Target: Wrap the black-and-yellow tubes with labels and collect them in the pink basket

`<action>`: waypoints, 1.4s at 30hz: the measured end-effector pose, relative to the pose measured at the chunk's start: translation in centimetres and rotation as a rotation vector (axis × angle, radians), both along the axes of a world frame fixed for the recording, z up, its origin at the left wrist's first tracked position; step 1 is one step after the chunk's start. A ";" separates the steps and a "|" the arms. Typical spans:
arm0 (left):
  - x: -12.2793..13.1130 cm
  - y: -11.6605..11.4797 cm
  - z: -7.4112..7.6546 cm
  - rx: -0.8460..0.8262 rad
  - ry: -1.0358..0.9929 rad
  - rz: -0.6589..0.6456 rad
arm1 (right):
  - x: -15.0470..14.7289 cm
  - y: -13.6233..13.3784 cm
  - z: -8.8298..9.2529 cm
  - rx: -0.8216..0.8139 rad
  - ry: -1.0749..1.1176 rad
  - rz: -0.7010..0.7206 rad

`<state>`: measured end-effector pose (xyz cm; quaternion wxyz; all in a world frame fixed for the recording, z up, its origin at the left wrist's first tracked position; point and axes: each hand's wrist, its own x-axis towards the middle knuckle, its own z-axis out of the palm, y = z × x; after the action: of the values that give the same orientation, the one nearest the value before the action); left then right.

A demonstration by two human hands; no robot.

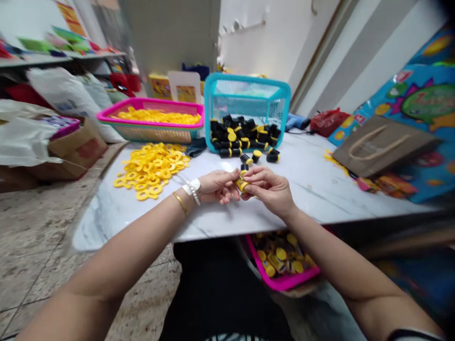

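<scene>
Over the front part of the table, my right hand (pixel 270 189) pinches a small yellow piece (pixel 242 183) between thumb and fingers. From the left, my left hand (pixel 216 185) grips the same piece with thumb and forefinger, its other fingers loosely curled. The fingers hide much of the piece, so its exact kind is unclear. Just behind it lies a small black cylinder (pixel 244 167). More black cylinders with yellow ends (pixel 231 152) lie beyond, spilling from a tipped blue basket (pixel 209 113). Left of my hands is a heap of yellow ring-shaped pieces (pixel 152 166).
A pink basket (pixel 106 116) of yellow pieces stands at the back left. Below the table edge, another pink basket (pixel 280 284) holds yellow-capped items. A brown paper bag (pixel 384 147) lies on the right. White sacks (pixel 64 94) and a cardboard box (pixel 78 147) are at left.
</scene>
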<state>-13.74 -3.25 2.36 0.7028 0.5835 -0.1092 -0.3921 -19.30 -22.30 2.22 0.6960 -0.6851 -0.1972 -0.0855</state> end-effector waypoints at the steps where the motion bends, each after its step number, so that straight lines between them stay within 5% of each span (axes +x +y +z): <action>1: 0.0 -0.1 0.1 0.039 -0.012 -0.009 | -2.0 -1.1 -0.1 -0.035 -0.009 -0.051; 7: 1.5 0.1 0.7 0.143 -0.163 0.464 | -12.5 -9.2 -2.5 -0.561 -0.073 -0.243; 12: 1.7 0.4 1.2 0.163 -0.212 0.496 | -13.7 -13.8 -9.1 -0.960 -0.197 -0.399; 14: 1.9 0.6 1.0 0.172 -0.242 0.517 | -13.5 -14.4 -10.2 -1.081 -0.231 -0.466; 16: 2.2 0.8 0.5 0.190 -0.280 0.552 | -13.2 -14.3 -9.5 -1.101 -0.295 -0.490; 19: 2.9 0.9 -0.4 0.252 -0.356 0.581 | -11.6 -12.8 -6.0 -0.965 -0.463 -0.392; 24: 3.3 1.0 -1.6 0.392 -0.464 0.531 | -4.4 -9.1 -0.7 -0.825 -0.561 -0.420; 32: 3.1 1.3 -1.8 0.352 -0.532 0.519 | 4.1 -5.1 0.1 -0.941 -0.487 -0.344; 37: 3.1 1.2 -1.8 0.337 -0.538 0.494 | 8.7 -1.9 0.4 -1.329 -0.387 -0.215; 42: 3.3 1.6 -1.5 0.349 -0.552 0.520 | 9.4 -0.4 0.6 -1.370 -0.325 -0.241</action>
<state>-10.43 -1.65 0.90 0.6133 0.7851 -0.0746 -0.0429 -9.86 -22.68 2.84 0.0570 -0.9640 -0.2305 -0.1198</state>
